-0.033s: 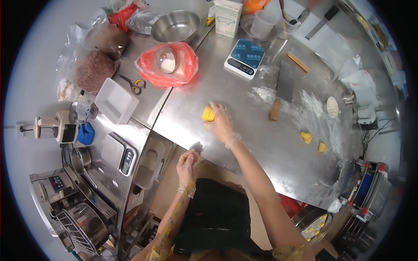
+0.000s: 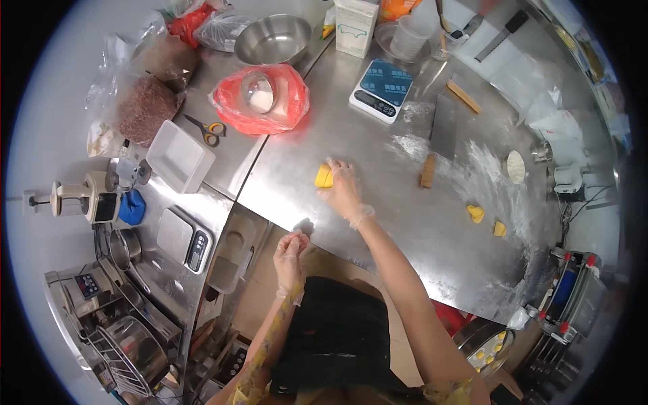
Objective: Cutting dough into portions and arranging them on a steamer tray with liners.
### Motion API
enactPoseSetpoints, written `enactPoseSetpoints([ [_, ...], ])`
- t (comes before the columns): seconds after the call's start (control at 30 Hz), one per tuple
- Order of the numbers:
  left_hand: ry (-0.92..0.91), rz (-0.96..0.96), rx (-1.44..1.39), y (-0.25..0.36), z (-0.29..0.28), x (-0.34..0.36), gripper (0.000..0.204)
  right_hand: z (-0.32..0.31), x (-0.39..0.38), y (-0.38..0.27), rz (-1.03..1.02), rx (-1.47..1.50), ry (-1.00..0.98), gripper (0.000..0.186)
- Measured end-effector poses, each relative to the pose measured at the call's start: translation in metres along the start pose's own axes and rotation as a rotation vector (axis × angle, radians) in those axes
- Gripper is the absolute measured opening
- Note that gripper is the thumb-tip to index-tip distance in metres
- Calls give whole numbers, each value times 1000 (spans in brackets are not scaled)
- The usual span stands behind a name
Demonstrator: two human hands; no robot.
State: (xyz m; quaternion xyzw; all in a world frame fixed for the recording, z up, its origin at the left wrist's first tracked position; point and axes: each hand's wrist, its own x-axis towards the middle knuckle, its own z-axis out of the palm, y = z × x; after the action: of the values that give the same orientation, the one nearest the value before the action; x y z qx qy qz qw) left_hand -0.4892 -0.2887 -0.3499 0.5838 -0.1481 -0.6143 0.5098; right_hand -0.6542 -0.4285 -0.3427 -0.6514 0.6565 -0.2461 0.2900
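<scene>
My right hand (image 2: 345, 187), in a clear plastic glove, rests on the steel worktop (image 2: 324, 229) with its thumb and fingers closed around a block of yellow dough (image 2: 323, 177). Part of the dough is hidden by the fingers. Just off the table's front edge, my left hand (image 2: 290, 256), also gloved, has its fingertips pinched together. Whatever might be in that pinch is hidden. Two smaller yellow dough pieces (image 2: 475, 214) lie apart at the right.
A dough cutter (image 2: 443, 128) with a wooden handle lies amid scattered flour. Behind stand a white scale (image 2: 373, 108) and a red bag of white powder (image 2: 290, 111). Scissors (image 2: 211, 135), a white plastic tub (image 2: 177, 162) and a second scale (image 2: 177, 233) are left. A pan (image 2: 466, 341) holds yellow pieces.
</scene>
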Motion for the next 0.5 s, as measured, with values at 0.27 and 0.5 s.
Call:
enactPoseSetpoints([
  [0.27,42,-3,-73,23,22,34,12,19,-4,-1,-63,-186,52,72],
  [0.5,37,13,-107,31,28,51,12,35,-14,11,-227,-94,171,71],
])
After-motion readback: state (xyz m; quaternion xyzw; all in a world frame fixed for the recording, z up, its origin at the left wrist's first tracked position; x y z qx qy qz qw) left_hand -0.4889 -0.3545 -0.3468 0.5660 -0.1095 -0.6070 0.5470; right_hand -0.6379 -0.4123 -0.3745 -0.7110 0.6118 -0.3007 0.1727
